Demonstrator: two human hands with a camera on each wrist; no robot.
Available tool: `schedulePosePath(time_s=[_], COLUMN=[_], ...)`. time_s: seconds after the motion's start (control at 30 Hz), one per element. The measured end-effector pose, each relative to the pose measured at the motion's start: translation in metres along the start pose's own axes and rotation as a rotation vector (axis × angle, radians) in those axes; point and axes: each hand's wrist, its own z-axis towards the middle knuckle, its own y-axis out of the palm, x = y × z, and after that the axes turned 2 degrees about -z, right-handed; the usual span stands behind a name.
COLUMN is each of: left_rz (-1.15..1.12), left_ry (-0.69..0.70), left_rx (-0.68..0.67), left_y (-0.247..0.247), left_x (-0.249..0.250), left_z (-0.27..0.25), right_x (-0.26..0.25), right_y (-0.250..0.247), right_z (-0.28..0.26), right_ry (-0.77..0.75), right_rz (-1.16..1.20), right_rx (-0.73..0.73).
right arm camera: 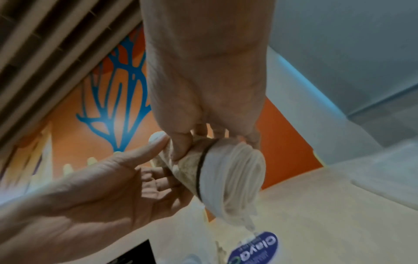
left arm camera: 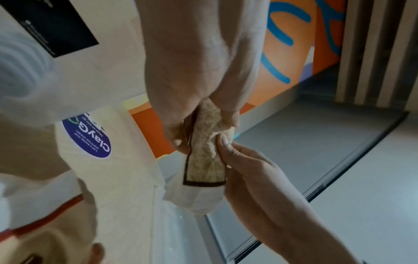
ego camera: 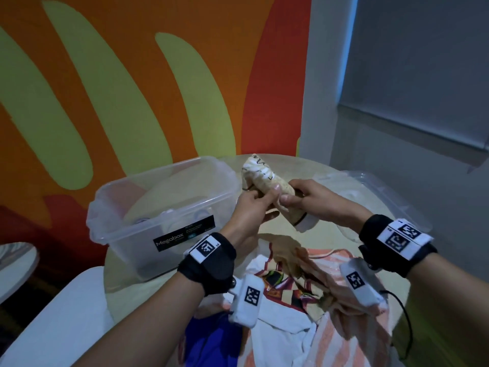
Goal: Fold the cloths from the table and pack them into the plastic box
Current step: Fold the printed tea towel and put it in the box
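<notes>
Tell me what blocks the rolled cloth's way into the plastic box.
Nothing visible does. The rolled cloth, gripped by the left hand and the right hand, is right beside the plastic box, whose top is open.

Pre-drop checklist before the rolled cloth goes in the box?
1. Rolled cloth held by both hands: ok; left hand and right hand grip it.
2. Roll tight: ok.
3. Plastic box lid off: ok.
4. Room inside box: ok, mostly bare.
5. Cloth above the box opening: not ok, it is beside it.
6. Cloths left on table: not ok, several unfolded.
</notes>
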Motion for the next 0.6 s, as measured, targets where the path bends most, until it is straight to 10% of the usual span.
schedulePosePath(time_s=[0.37,0.6], left_rz=[0.108,0.967], left_ry=[0.19,0.167], left_rx=[0.12,0.249], left_y=[-0.1,-0.206], left_x=[0.12,0.171], left_z=[-0.041,-0.058], right_x=[-0.124,-0.192], right_y=[0.037,0.095], right_z=[0.059,0.112], right_ry=[-0.174,-0.169], right_rz=[0.297,0.027], right_rx=[-0.075,-0.107])
